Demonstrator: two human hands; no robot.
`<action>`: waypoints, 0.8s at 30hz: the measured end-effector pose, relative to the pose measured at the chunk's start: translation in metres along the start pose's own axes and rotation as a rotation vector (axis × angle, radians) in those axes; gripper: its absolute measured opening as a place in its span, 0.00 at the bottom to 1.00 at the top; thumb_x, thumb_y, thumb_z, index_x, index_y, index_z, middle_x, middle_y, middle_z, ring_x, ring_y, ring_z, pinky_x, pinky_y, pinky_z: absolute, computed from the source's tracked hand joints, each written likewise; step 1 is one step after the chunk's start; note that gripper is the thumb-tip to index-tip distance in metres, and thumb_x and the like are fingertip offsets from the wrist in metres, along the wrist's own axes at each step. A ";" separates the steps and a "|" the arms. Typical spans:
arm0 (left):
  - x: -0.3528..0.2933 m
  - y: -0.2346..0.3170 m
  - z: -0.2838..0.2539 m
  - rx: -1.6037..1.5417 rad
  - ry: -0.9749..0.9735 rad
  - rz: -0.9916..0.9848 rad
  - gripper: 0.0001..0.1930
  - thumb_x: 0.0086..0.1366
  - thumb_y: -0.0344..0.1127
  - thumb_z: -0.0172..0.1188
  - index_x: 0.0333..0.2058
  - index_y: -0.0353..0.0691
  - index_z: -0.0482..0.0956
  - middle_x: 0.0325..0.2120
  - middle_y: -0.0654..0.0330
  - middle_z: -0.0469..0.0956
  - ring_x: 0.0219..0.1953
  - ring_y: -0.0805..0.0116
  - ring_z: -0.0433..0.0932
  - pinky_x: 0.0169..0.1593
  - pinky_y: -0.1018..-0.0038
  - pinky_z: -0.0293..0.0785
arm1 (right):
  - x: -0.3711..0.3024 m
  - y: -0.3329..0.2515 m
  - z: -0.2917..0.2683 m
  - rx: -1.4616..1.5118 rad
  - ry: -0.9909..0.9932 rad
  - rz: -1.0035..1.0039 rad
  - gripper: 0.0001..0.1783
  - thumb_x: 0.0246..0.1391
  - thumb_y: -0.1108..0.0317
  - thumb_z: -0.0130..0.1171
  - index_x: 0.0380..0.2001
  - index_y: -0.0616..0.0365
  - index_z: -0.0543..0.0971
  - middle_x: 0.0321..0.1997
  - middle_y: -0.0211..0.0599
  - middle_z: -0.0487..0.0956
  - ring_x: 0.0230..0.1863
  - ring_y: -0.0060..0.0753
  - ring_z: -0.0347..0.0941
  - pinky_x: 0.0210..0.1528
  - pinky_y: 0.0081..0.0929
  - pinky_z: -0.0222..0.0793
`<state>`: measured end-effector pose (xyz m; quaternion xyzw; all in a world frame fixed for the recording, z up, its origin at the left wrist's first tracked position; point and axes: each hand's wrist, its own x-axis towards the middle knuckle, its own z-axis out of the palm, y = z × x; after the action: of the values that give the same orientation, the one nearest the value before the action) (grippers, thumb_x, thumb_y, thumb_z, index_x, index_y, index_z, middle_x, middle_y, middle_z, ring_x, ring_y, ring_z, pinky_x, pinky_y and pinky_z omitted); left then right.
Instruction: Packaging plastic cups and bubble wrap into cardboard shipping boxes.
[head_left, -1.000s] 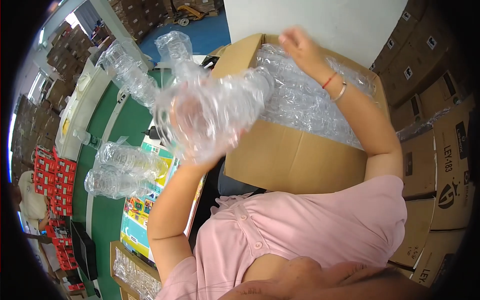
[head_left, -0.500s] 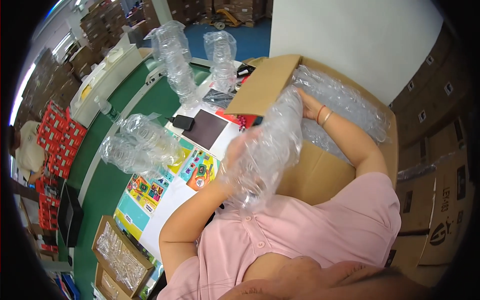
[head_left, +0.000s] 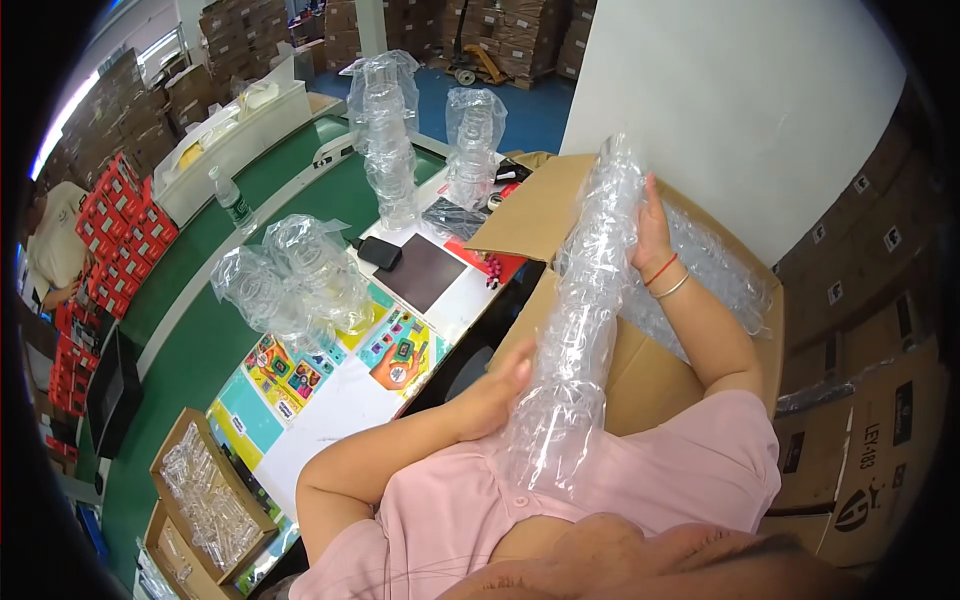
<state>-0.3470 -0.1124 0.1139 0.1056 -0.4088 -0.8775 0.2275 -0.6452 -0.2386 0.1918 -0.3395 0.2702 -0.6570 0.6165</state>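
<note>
A long stack of clear plastic pieces in a clear bag (head_left: pixel 585 310) slants in front of my chest, its lower end close to my shirt. My left hand (head_left: pixel 503 388) grips it low on its left side, fingers partly hidden by the bag. Against the upper right side rests my right hand (head_left: pixel 652 235), fingers stretched upward along the bag, supporting it. Below and behind the stack is an open cardboard box (head_left: pixel 650 372), with similar clear bagged stacks (head_left: pixel 705 275) lying in its right part. What exactly the clear pieces are, I cannot make out.
More bagged stacks stand on the table at left, including a tall one (head_left: pixel 388 150) and a shorter one (head_left: pixel 472 150). Near them lie a dark square mat (head_left: pixel 425 275) and a black adapter (head_left: pixel 379 253). A tray of small clear parts (head_left: pixel 205 490) sits lower left. Cartons (head_left: pixel 870 450) line the right.
The bagged stack has turned more upright and come into sharper view, its upper end now above the box. My left hand has shifted right and down along its side.
</note>
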 end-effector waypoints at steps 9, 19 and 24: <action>-0.021 0.062 0.059 0.134 -0.008 0.046 0.52 0.44 0.44 0.73 0.63 0.41 0.49 0.56 0.57 0.63 0.58 0.67 0.64 0.59 0.68 0.61 | 0.005 -0.036 0.168 -0.003 -0.447 -0.145 0.34 0.57 0.42 0.47 0.56 0.58 0.66 0.52 0.42 0.73 0.48 0.38 0.72 0.52 0.37 0.69; -0.142 0.086 0.016 0.775 0.684 0.516 0.59 0.36 0.41 0.76 0.63 0.36 0.46 0.57 0.53 0.61 0.60 0.63 0.60 0.62 0.70 0.54 | 0.039 0.031 0.339 0.139 -0.833 -0.264 0.36 0.55 0.48 0.55 0.56 0.64 0.61 0.46 0.43 0.75 0.46 0.35 0.73 0.50 0.34 0.70; -0.217 0.054 -0.025 1.278 1.545 0.528 0.52 0.34 0.39 0.76 0.58 0.35 0.56 0.47 0.49 0.71 0.49 0.53 0.72 0.51 0.68 0.69 | -0.019 0.095 0.422 0.284 -1.275 -0.167 0.42 0.51 0.48 0.61 0.58 0.68 0.60 0.54 0.45 0.71 0.56 0.42 0.67 0.60 0.38 0.61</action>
<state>-0.1309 -0.0547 0.1390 0.6476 -0.5509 -0.1125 0.5142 -0.2572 -0.2023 0.3791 -0.5974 -0.2643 -0.4021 0.6416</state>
